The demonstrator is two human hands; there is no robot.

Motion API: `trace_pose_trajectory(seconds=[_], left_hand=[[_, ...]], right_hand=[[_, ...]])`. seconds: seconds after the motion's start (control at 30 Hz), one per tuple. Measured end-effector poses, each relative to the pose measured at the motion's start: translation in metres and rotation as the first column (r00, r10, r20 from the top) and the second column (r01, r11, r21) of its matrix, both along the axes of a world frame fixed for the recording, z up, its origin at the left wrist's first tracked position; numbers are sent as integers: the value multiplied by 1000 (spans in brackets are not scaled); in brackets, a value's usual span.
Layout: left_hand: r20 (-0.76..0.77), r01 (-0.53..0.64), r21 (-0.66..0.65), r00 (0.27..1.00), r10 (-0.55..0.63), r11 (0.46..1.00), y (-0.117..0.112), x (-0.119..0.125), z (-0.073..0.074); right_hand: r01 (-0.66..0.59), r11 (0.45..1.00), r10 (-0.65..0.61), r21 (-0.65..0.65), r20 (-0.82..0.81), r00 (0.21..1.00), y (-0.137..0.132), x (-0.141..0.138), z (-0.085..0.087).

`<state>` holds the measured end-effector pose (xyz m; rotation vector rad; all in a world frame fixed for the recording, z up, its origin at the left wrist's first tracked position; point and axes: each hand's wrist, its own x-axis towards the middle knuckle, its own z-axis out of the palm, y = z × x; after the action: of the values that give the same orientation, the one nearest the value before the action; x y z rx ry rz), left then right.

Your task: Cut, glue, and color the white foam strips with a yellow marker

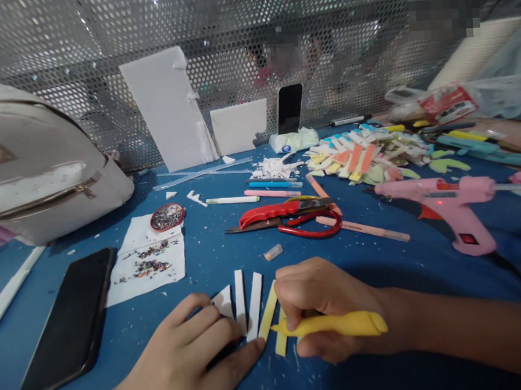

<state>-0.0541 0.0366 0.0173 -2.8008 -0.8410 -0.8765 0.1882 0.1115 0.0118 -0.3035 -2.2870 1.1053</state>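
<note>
My right hand (323,308) is closed round a yellow marker (350,324), its tip pointing left at the strips. Under the tip lies a yellow strip (280,346), partly covered by the right hand. My left hand (194,350) rests on the table with fingers bent but apart, gripping nothing. Its index fingertip presses the lower end of another yellow strip (268,311). Beside that strip lie two white strips, a near one (254,306) and a further one (240,301). A wider white piece (223,301) shows partly behind the left fingers.
Red-handled scissors (309,218) lie beyond the hands, near a small marker cap (273,252). A pink glue gun (453,208) rests at right, before a pile of coloured strips (363,154). At left are a black phone (66,327), glitter-strewn paper (148,265) and a white backpack (44,165).
</note>
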Motion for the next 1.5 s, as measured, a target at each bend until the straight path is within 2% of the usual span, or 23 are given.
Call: trace_pose_trajectory(seconds=[0.57,1.03,1.17,1.4,1.5], left_hand=[[-14,-2,12,1000,2,1000,1,1,4],[-32,-13,34,999,14,999,2,-1,3],[-40,-5,31,999,6,999,2,-1,5],[-19,-11,50,1000,12,999,-2,-4,-9],[-17,0,73,1000,1,997,-3,-5,-11]], right_hand=[[33,998,-31,-58,37,999,2,1,2],[78,992,-82,-95,-43,996,3,1,1],[62,994,-62,-94,10,998,2,2,2],[133,960,-157,-244,-81,984,3,3,6],[91,976,-102,-200,-46,994,2,3,6]])
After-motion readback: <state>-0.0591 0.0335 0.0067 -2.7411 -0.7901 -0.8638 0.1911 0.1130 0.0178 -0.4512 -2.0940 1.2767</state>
